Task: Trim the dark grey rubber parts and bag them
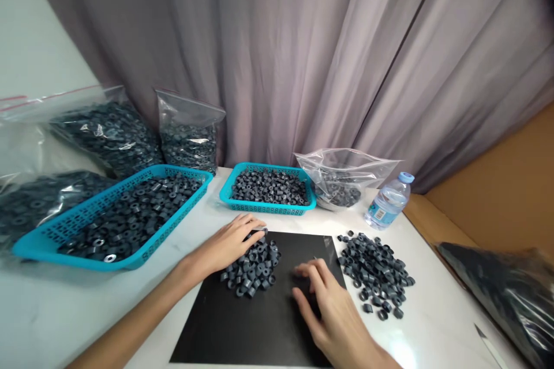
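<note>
A black mat (242, 323) lies on the white table (437, 328) in front of me. On it sits a small heap of dark grey ring-shaped parts (253, 268). My left hand (229, 245) rests on the left edge of that heap, fingers curved over the parts, with one ring at the fingertips. My right hand (329, 305) lies on the mat to the right of the heap, fingers spread and pressed flat, holding nothing I can see. A second pile of the same rings (376, 274) lies on the table just right of the mat.
Two teal baskets of rings stand behind: a large one (47, 236) at left, a smaller one (225, 190) in the middle. Clear bags of rings (190, 138) lean against the curtain. A water bottle (387, 202) stands at right, with a dark bag (502, 288) beyond.
</note>
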A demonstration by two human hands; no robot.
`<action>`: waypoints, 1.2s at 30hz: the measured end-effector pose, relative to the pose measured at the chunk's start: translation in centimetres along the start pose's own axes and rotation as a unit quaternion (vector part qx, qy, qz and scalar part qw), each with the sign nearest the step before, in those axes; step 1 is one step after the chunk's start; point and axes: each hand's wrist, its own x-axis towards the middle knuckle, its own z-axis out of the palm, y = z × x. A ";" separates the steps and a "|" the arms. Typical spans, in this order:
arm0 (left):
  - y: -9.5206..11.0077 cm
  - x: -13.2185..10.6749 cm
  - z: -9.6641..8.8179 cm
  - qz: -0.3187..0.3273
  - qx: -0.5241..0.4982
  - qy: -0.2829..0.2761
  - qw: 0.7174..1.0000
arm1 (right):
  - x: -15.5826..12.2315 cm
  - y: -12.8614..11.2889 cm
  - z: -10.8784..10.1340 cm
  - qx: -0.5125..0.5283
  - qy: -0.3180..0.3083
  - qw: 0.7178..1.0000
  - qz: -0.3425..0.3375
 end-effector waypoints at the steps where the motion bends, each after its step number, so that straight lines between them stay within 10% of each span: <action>1: 0.0 -0.1 0.1 0.000 -0.009 -0.006 1.000 | 0.6 0.0 -0.1 -0.002 -0.009 1.000 0.009; 12: -0.3 -0.2 1.6 0.028 -0.101 -0.005 0.995 | 7.5 0.7 2.5 0.068 -0.075 0.994 0.042; 36: 2.5 -2.4 1.3 0.032 -0.117 -0.069 0.990 | 1.9 1.2 -0.3 0.409 -0.059 0.887 0.207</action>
